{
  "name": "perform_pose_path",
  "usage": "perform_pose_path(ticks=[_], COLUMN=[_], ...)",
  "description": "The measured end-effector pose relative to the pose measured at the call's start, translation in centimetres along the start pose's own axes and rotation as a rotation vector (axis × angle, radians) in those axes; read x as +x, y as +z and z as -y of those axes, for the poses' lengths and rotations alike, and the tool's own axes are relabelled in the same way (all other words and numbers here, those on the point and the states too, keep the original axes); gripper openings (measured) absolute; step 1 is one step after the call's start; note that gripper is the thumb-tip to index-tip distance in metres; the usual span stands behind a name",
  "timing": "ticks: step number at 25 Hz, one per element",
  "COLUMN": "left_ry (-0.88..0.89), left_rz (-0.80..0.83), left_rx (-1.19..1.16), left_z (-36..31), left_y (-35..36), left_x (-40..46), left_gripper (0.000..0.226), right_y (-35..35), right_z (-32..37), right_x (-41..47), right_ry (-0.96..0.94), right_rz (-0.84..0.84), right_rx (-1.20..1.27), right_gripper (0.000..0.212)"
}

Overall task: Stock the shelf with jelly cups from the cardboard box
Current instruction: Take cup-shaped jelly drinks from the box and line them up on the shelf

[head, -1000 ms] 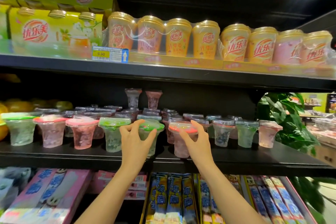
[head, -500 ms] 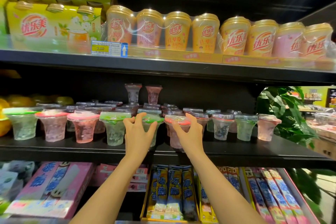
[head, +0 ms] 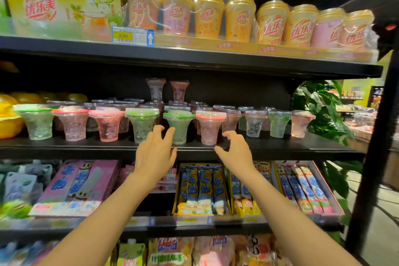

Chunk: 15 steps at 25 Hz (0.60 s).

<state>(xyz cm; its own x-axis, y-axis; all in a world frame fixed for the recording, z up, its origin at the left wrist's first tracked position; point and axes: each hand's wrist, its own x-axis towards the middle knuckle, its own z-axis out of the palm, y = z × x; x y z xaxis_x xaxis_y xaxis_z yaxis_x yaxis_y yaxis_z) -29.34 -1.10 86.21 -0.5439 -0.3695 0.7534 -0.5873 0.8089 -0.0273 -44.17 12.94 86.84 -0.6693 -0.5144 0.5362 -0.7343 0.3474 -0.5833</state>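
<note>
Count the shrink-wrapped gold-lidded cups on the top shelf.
8, in one row right of the yellow box: four in the left pack, four in the right pack. Any cups behind them would be hidden.

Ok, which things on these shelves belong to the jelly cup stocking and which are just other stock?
Job:
green-lid jelly cup
red-lid jelly cup
middle shelf
left hand
right hand

Just there:
milk tea cups
price tag
jelly stick packs
plant
</note>
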Motion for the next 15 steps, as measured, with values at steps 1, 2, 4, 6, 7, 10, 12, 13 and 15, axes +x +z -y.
perform_pose_path(ticks=[1,2,4,6,7,10,12,13,15], left_ry=[0.06,0.124,0.272,0.381,0.409,0.459,0.471,0.464,0.433], left_rz=[0.033,0.062,0.084,0.117,0.159,0.288,0.369,0.402,0.52], left_rx=[0.024,0.04,0.03,-0.008,-0.022,-0.038,-0.054,-0.065,-0.094], left_z=[0.5,0.9,1.8,2.9,3.5,5.5,7.1,7.9,9.3], left_y=[-0.3,-0.4,-0.9,-0.9,-0.7,0.2,0.8,1.2,2.2], left_x=[-0.8,-1.7,-4.2,-8.4,-10.7,-17.7,-22.0,-24.0,-27.9], left_gripper=[0.046,0.044,0.04,0.035,0.035,0.036,0.038,0.038,0.035], right_y=[0.0,0.3,1.3,3.3,4.5,8.2,10.5,11.6,14.0], right_z=[0.2,0.1,0.3,0.7,0.7,0.9,1.0,1.0,0.8], right_x=[-1.2,-2.6,-5.6,-9.6,-11.8,-18.4,-22.5,-24.4,-27.8], right_ry=[-0.028,-0.044,-0.051,-0.048,-0.037,0.036,0.073,0.091,0.141], right_rz=[0.045,0.096,0.196,0.279,0.323,0.45,0.49,0.511,0.576], right_rx=[-0.093,-0.149,-0.233,-0.318,-0.332,-0.293,-0.26,-0.243,-0.207], right_gripper=[0.047,0.045,0.044,0.046,0.047,0.046,0.042,0.042,0.043])
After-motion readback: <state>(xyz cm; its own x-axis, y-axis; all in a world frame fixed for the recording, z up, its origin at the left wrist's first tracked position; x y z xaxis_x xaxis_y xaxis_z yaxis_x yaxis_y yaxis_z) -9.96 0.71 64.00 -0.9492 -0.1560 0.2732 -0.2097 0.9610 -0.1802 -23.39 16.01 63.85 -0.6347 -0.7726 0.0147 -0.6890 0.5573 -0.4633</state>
